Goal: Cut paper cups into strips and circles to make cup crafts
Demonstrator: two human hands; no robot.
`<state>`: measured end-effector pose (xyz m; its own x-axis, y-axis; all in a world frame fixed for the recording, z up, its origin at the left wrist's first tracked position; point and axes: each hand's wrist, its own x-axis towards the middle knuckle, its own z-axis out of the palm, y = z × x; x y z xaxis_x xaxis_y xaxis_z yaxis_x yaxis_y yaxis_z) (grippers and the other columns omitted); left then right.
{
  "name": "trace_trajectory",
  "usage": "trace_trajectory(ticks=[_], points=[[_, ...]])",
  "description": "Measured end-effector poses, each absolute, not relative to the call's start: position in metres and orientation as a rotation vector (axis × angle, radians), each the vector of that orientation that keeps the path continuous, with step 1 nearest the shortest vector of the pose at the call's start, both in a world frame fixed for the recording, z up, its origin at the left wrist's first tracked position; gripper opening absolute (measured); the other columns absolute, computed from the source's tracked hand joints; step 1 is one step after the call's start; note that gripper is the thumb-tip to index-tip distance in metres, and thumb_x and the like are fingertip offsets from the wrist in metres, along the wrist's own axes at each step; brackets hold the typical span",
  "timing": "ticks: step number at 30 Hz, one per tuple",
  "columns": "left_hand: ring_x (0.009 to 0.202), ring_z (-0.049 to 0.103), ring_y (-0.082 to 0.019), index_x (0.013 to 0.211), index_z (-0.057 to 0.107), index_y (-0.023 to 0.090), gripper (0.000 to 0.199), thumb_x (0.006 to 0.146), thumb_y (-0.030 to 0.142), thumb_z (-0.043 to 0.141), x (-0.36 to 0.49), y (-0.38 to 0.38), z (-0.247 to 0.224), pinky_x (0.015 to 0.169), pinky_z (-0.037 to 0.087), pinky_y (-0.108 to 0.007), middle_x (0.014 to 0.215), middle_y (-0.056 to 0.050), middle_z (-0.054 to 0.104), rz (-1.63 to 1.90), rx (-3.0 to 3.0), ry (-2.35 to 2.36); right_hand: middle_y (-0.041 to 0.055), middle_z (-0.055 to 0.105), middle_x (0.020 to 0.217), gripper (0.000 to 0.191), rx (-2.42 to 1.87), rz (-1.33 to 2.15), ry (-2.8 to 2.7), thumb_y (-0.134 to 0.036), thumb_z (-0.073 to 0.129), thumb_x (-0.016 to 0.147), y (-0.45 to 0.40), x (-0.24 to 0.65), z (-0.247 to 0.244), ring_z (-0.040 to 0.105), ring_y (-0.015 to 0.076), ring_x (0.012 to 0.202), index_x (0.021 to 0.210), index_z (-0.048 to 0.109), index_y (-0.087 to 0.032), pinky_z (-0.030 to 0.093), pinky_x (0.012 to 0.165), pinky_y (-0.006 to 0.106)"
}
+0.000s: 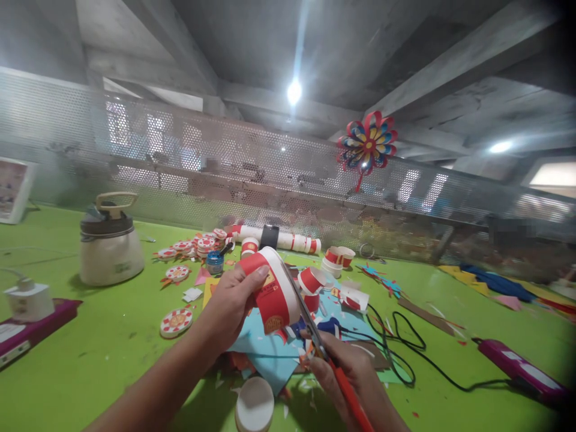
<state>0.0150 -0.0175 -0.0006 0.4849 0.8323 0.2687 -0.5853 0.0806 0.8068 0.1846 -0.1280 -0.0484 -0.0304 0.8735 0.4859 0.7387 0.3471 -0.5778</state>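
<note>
My left hand (231, 306) is closed round a red and white paper cup (272, 294), tilted on its side with the thumb on its printed face. In my right hand (342, 363) is a pair of scissors (315, 333) with red handles, its blades pointing up along the cup's white edge. Whether the blades are cutting into the paper cannot be made out. Behind the scissors a blue glue gun (330, 326) lies on light blue paper (265, 354), partly hidden by my hand. A white round lid or cup base (255, 403) stands at the near edge.
Red and white paper discs (207, 242) are heaped at the back left, near a blue jar (215, 262). A beige kettle-shaped bottle (111, 246) stands further left. Several cut cups (333, 261) sit behind. A black cable (443, 363) runs to a purple power strip (519, 367) at right.
</note>
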Motion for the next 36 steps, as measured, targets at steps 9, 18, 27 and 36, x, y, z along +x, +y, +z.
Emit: trace_trajectory(ticks=[9, 18, 27, 36], points=[[0.067, 0.070, -0.022, 0.086, 0.071, 0.012, 0.016, 0.079, 0.025, 0.067, 0.017, -0.020, -0.002, 0.067, 0.055, -0.030, 0.075, -0.009, 0.074, 1.074, 1.075, 0.269, -0.0011, 0.049, 0.056, 0.044, -1.418, 0.222, -1.741, -0.052, 0.040, 0.091, -0.133, 0.180, -0.043, 0.044, 0.0137, 0.051, 0.079, 0.065, -0.018, 0.035, 0.048, 0.022], [0.074, 0.070, -0.024, 0.091, 0.072, 0.012, 0.021, 0.079, 0.028, 0.068, 0.015, -0.013, -0.006, 0.070, 0.056, -0.033, 0.082, -0.010, 0.074, 1.052, 1.144, 0.269, 0.0012, 0.058, 0.059, 0.046, -1.419, 0.242, -1.749, -0.054, 0.043, 0.090, -0.129, 0.187, -0.045, 0.049, 0.0136, 0.050, 0.091, 0.068, -0.016, 0.038, 0.048, 0.023], [0.073, 0.070, -0.025, 0.093, 0.070, 0.008, 0.024, 0.078, 0.027, 0.068, 0.017, -0.018, -0.002, 0.070, 0.056, -0.033, 0.082, -0.014, 0.074, 0.997, 1.053, 0.254, -0.0054, 0.040, 0.044, 0.055, -1.335, 0.439, -1.668, -0.059, 0.040, 0.090, -0.126, 0.193, -0.060, 0.038, 0.0105, 0.041, 0.102, 0.067, -0.012, 0.031, 0.043, 0.023], [0.074, 0.070, -0.025, 0.093, 0.069, 0.006, 0.022, 0.079, 0.023, 0.066, 0.016, -0.019, -0.004, 0.071, 0.056, -0.034, 0.086, -0.017, 0.074, 1.015, 1.013, 0.257, 0.0007, 0.054, 0.056, 0.056, -1.280, 0.368, -1.732, -0.063, 0.040, 0.087, -0.128, 0.192, -0.055, 0.049, 0.0131, 0.050, 0.094, 0.068, -0.015, 0.040, 0.050, 0.024]])
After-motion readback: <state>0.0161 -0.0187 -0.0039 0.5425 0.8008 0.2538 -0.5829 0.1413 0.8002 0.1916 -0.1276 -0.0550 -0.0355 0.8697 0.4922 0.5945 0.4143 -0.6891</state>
